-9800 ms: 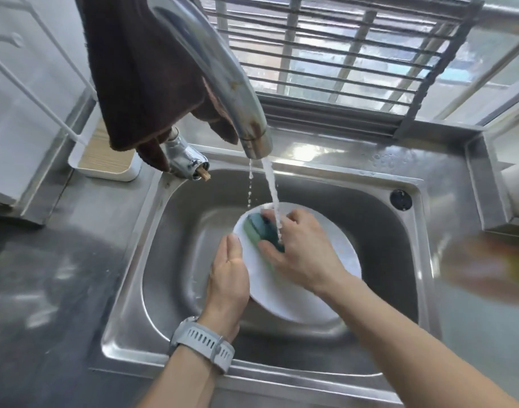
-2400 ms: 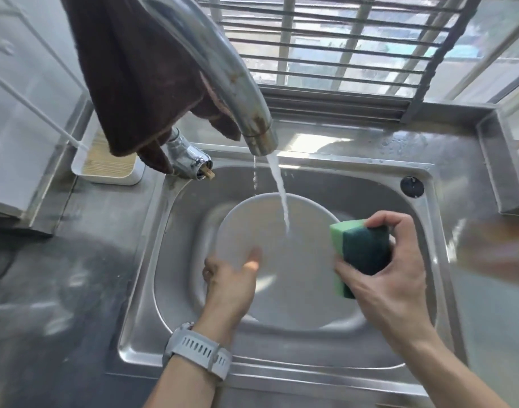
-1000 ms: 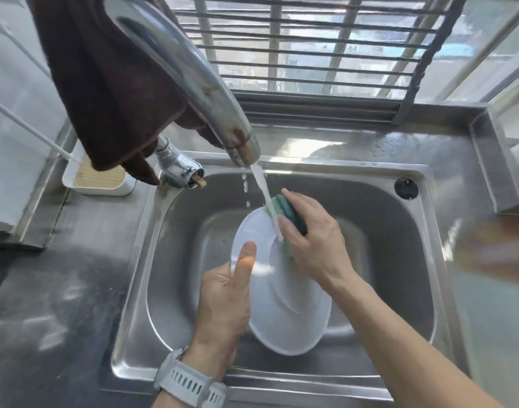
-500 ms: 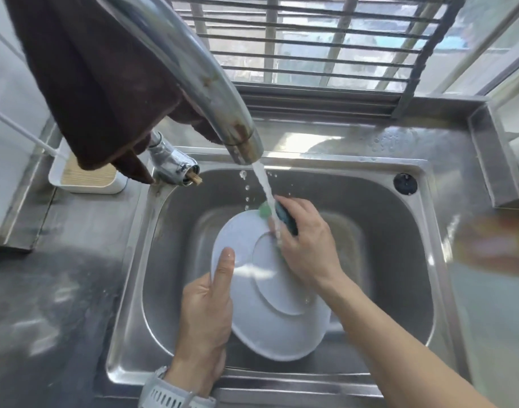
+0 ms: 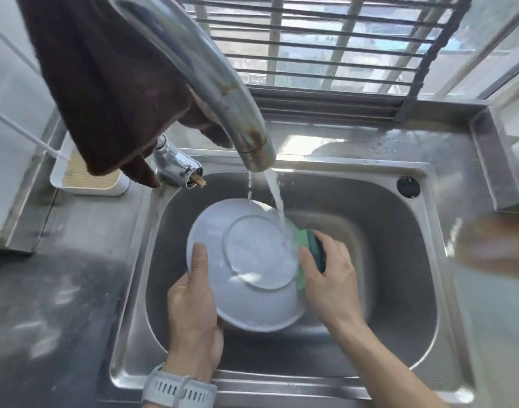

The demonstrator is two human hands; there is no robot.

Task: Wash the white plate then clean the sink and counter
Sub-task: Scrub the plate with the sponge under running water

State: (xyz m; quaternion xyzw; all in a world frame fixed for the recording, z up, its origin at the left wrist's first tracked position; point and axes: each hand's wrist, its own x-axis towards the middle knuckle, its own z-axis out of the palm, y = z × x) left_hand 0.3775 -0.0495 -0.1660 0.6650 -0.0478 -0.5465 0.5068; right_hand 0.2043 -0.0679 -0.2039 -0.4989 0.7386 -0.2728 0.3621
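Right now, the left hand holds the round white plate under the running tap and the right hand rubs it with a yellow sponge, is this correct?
Not quite: the sponge is green, not yellow. The head view shows the left hand holding the round white plate under the running metal tap while the right hand rubs it with that green sponge.

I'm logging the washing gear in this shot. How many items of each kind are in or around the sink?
Plates: 1, white plate
Sponges: 1, green sponge
Cloths: 1, brown cloth
Trays: 1, white tray
Taps: 1, tap
Total: 5
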